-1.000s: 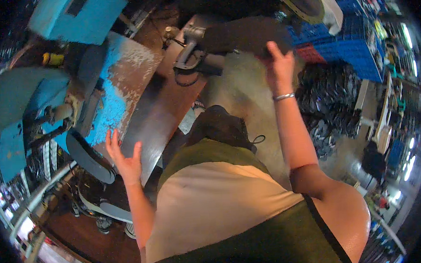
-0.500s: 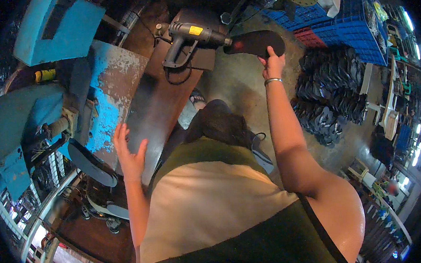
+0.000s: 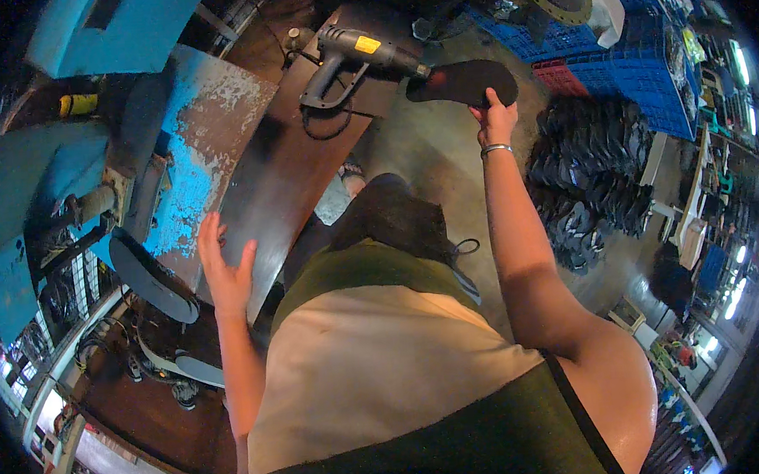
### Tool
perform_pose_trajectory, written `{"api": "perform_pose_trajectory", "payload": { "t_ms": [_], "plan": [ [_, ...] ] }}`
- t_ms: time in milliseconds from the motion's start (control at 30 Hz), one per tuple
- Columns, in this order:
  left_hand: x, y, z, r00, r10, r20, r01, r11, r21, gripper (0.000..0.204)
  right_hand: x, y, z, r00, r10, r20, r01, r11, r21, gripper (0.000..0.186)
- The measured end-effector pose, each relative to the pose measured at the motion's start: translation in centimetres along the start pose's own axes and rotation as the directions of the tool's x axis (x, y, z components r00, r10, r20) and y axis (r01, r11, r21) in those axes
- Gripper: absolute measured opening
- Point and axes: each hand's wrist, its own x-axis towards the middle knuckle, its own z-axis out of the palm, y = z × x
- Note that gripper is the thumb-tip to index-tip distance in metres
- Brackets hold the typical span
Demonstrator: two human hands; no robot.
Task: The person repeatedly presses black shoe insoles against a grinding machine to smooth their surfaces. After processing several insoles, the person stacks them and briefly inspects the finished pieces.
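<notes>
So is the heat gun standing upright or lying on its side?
On its side: from above, the heat gun shows its barrel and handle in profile, yellow label facing up.

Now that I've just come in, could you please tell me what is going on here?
A person's right-hand grip holds a black sole by one end. Its other end is at the nozzle of a heat gun lying on a brown bench, with a reddish spot showing near the nozzle. The left-hand grip is open and holds nothing. Dark sole-shaped pieces are piled on the floor to the right.
</notes>
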Motion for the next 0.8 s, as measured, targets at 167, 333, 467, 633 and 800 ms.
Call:
{"api": "perform_pose_trajectory", "payload": {
  "t_ms": [167, 333, 467, 633, 800],
  "plan": [
    [-0.6, -1.5, -1.2, 0.998, -0.046, -0.043, 0.046, 0.999, 0.007, 0.077, 1.0, 0.5, -1.2, 0.999, -0.037, -0.024, 0.036, 0.998, -0.05, 0.045],
    [0.2, -3.4, -1.7, 0.995, 0.027, -0.096, -0.023, 0.999, 0.036, 0.073, 2.5, -2.1, -3.9, 0.992, -0.126, -0.024, 0.121, 0.982, -0.147, 0.05],
    [3.7, -5.7, -2.1, 0.985, 0.058, -0.162, -0.026, 0.98, 0.196, 0.071, -0.2, -8.1, -4.0, 0.914, -0.394, 0.092, 0.321, 0.567, -0.759, 0.045],
    [14.9, -8.7, -2.8, 0.956, 0.165, -0.242, -0.095, 0.956, 0.278, 0.07, -8.4, -13.2, 4.2, 0.9, -0.389, 0.197, 0.408, 0.911, -0.067, 0.039],
    [24.6, -9.0, -4.9, 0.976, 0.014, -0.216, 0.108, 0.833, 0.543, 0.079, -19.0, -15.3, 15.5, 0.765, -0.292, 0.573, 0.314, 0.947, 0.063, 0.043]
  ]
}}
